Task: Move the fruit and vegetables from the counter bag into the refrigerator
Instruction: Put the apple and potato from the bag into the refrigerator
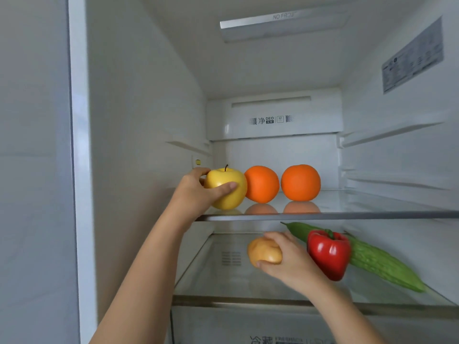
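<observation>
— Largest first?

— Yes, so to the bitter gourd (372, 259). Lies below the glass shelf (323, 216), under its right half, slanting from back to front. Looks long, green, warty and tapered. Probably handles firm and fairly heavy, with a skin that gives grip. Best taken round the middle, to keep either end from dipping.

— Then the red bell pepper (329, 254)?

— Also below the glass shelf, a little right of its middle. Glossy, lobed, topped by a green stem. Likely hollow, light and slick. Best cupped round the shoulders, never lifted by the stem.

— And on top of the glass shelf?

— Near its middle, the left orange (262, 184) and the right orange (300, 182). Round, bright, mirrored in the glass. Seem firm and apt to roll, so best palmed whole.

— At the left end of the glass shelf?

— The yellow apple (226, 188), smooth and waxy with a dark stalk. Gripped by the left hand (196, 192), thumb across the front, fingers (198, 172) curled behind. Hard, probably slippery and quick to bruise. Cannot tell whether touching the left orange.

— Smallest?

— The potato (264, 253), below the middle of the glass shelf. Pale tan, oval, matte. Held by the right hand (290, 261), fingers (275, 236) curled over the top, thumb beneath. Looks dense and rough, unlikely to slip. Cannot tell whether resting on anything.
</observation>
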Motion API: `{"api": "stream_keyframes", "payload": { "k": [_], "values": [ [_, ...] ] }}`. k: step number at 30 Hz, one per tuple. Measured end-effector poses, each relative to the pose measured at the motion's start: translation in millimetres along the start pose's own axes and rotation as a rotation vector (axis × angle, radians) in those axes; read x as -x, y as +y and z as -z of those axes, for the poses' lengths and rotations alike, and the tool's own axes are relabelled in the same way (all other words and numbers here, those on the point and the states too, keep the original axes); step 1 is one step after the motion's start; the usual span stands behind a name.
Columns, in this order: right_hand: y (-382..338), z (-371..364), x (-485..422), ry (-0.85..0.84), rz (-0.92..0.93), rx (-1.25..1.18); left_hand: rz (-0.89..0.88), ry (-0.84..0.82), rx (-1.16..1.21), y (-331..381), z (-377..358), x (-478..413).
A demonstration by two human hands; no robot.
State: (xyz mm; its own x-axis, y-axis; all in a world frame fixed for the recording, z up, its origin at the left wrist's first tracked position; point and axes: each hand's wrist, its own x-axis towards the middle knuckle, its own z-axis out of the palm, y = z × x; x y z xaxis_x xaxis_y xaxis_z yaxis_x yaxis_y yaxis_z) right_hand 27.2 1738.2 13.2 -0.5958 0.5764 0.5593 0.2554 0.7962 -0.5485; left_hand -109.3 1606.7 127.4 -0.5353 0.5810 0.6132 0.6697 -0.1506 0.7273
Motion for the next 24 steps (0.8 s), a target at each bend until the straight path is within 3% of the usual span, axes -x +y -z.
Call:
{"api": "stream_keyframes", "payload": {
  "k": [24],
  "values": [
    [3.0,-0.8,7.9,0.047,0.003,-0.007,-0.048,-0.019,0.038,-10.1,1.4,1.3]
  ]
}}
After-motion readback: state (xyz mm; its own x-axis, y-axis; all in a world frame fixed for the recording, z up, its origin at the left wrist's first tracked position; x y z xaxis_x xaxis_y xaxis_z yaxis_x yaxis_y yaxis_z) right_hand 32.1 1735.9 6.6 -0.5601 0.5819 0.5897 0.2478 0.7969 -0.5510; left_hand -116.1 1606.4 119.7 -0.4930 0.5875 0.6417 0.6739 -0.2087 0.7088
